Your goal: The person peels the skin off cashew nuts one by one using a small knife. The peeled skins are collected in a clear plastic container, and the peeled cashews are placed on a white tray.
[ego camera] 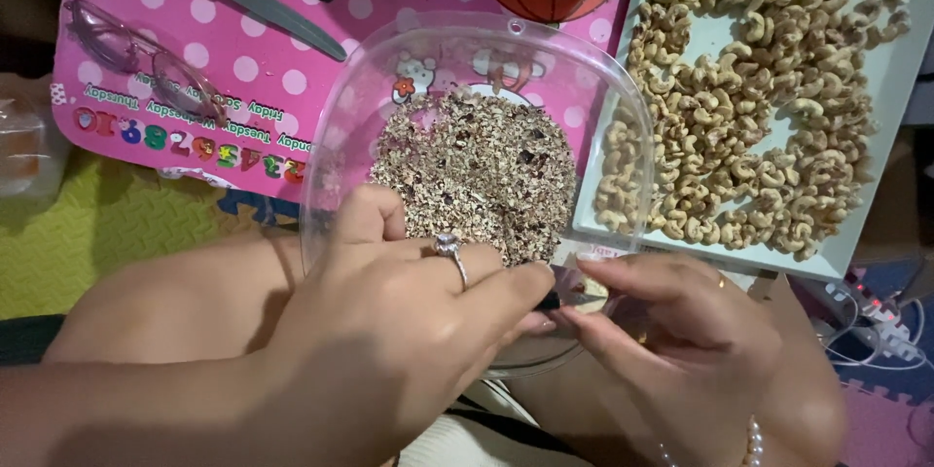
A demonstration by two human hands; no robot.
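Note:
A clear plastic bowl (342, 107) rests on my lap, holding a heap of brown crumbled skins (477, 170). My left hand (389, 331), with a ring on one finger, lies over the bowl's near rim, fingers closed on a small dark thing at their tips. My right hand (681, 341), wearing a thin ring and a bead bracelet, meets it fingertip to fingertip over the bowl's near edge, pinching a small pale piece; what that piece is stays unclear. A white tray (890, 83) to the right is covered with several peeled cashew nuts (759, 88).
A pink dotted board (126, 39) lies behind the bowl, with a yellow-handled knife (263, 2) and pink glasses (146, 63) on it. A green foam mat (107, 224) is at the left. White cables and a power strip (880, 321) sit at the right.

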